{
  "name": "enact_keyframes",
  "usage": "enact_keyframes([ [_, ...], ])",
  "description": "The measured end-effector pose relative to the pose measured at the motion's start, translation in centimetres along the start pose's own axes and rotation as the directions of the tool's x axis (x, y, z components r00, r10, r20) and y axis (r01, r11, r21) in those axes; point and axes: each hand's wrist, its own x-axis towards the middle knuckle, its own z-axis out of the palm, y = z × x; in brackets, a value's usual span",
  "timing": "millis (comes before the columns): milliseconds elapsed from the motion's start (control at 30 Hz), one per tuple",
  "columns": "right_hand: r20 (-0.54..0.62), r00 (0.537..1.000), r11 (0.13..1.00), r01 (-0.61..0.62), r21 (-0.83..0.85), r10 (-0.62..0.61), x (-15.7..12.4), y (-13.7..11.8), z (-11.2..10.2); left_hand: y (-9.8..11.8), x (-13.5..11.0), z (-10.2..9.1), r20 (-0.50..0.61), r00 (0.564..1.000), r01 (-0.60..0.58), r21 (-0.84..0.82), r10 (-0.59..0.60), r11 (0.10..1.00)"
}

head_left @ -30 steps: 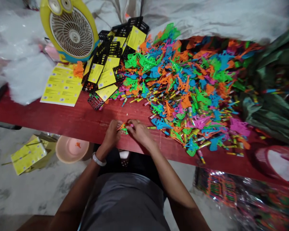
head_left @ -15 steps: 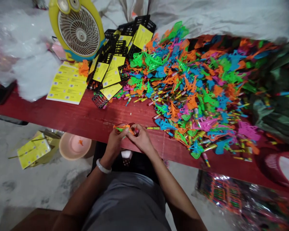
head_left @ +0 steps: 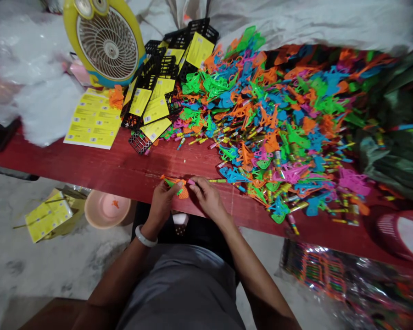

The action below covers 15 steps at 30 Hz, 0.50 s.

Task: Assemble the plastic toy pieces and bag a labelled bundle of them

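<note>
At the near edge of the red table (head_left: 103, 172), my left hand (head_left: 161, 198) is closed on orange and green plastic toy pieces (head_left: 181, 191) with a perforated, fan-like end. Close beside it on the right, my right hand (head_left: 209, 197) pinches a small pink plastic piece (head_left: 191, 182) between thumb and fingers. A little gap shows between the two hands' pieces. Just past my right fingers lies a thin yellow tube (head_left: 217, 180). A large heap of green, orange, blue and pink plastic toy pieces and tubes (head_left: 275, 119) spreads to the right.
Black plastic racks with yellow cards (head_left: 155, 110) pile up behind my hands. A yellow fan (head_left: 110, 48) stands at the back left, above a yellow printed sheet (head_left: 92, 120). On the floor is a pink basin (head_left: 106, 222). A red basket (head_left: 387, 233) stands at far right.
My hands have drawn slightly apart. The orange and green pieces now show more fully in my left hand, and the pink piece shows at my right fingertips.
</note>
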Motion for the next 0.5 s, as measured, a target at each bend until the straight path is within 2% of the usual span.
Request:
enact_keyframes([
  [200,-0.010,1.000,0.999,-0.017,-0.030,0.017,0.03,-0.43,-0.21,0.17,-0.01,-0.01,-0.013,1.000,-0.008,0.040,0.009,0.999],
  [367,-0.063,0.998,0.998,-0.022,-0.066,0.018,-0.10,-0.66,-0.06,0.06,0.07,-0.08,-0.016,1.000,-0.010,0.032,0.010,0.999],
  [500,-0.076,0.997,0.999,-0.012,-0.040,0.009,-0.29,-0.63,0.17,-0.04,0.06,-0.11,-0.005,1.000,-0.006,0.039,0.007,0.999],
])
